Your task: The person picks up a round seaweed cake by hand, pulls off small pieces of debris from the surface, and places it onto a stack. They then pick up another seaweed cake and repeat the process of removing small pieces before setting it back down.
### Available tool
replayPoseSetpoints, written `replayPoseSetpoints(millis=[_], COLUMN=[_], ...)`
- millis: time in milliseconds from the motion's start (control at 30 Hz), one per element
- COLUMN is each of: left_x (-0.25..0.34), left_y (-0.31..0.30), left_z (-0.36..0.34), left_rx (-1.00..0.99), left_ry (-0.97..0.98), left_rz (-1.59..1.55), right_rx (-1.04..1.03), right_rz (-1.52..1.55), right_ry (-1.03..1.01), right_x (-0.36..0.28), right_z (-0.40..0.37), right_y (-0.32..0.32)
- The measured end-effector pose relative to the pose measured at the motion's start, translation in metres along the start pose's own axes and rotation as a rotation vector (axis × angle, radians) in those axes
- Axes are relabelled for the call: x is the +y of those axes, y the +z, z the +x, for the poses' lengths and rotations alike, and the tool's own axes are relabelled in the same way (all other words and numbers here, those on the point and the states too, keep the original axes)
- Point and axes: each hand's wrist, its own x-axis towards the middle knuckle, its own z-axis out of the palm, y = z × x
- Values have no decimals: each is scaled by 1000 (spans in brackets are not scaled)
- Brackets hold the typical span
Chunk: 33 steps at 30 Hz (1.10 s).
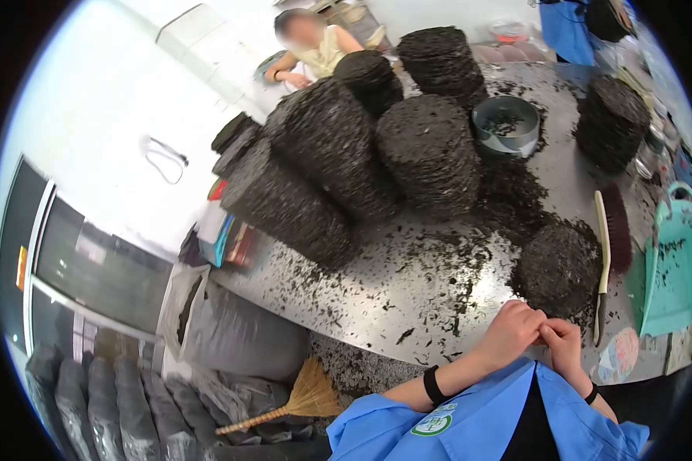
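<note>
Near the front edge of the metal table, my left hand and my right hand meet, fingers curled and pressed together. Whatever they hold, if anything, is too small or hidden to make out. Just beyond them lies a low round stack of dark, flaky sheets, with loose dark flakes around it. To its right rests a brush with a pale handle and dark bristles. Further right is a green dustpan with some flakes in it.
Tall dark stacks stand across the table's middle and back, with another stack at the back right. A grey bowl holds flakes. A person sits behind the stacks. A straw broom and filled bags are at the lower left.
</note>
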Motion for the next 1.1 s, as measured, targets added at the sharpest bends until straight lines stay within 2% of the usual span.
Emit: replayPoseSetpoints(millis=[33,100,267,333,400,433,467,500,533,567,600,667,700,767,800,867,900,933,967,1000,1100], left_x=[2,3,-2,-2,-10,-16,-22,-30,-41,-55,-69,-80,-83,-97,-102,-113,-114,-124,-143,-158,-176], left_y=[1,5,9,-9,-18,-22,-26,-27,-22,-22,-27,-36,-45,-67,-80,-109,-120,-122,-119,-120,-101], left_z=[-4,-9,-20,-19,-37,-51,-71,-96,-131,-154,-158,-167,-161,-136,-135,-138,-149,-174,-210,-232,-210], left_rx=[9,-120,-151,-265,-204,-144,-258,-372,-483,-590,-592,-733,-736,-639,-554,-405,-348,-349,-92,170,195], left_ry=[-10,-20,46,-10,-24,-36,-52,-62,-67,-72,-57,-185,-183,-464,-570,-756,-840,-845,-979,-1098,-1026], left_rz=[13,56,83,63,62,56,168,276,322,376,368,475,463,684,738,893,996,997,915,827,837], right_rx=[-19,-57,-161,-50,74,145,211,303,248,363,535,559,610,899,902,944,941,919,878,822,568], right_rz=[-1,-183,-222,-254,-122,-107,-165,-133,-63,-65,-10,-391,-741,-1459,-1462,-1882,-1884,-1557,-1230,-1149,-1069], right_ry=[3,-46,-21,-31,25,-85,-133,-290,-365,-373,-411,-365,-294,-288,-293,-515,-515,-512,-498,-532,-716], right_x=[1,-3,2,-11,-31,-38,-34,-39,-36,-49,-57,-90,-101,-91,-95,-113,-110,-100,-87,-73,-30], right_z=[-1,0,-3,-8,-5,-1,4,5,9,6,6,4,4,11,10,8,6,3,1,-2,2], right_y=[-3,-7,-15,-7,-27,-52,-101,-142,-212,-257,-300,-380,-421,-463,-453,-388,-385,-383,-377,-353,-231])
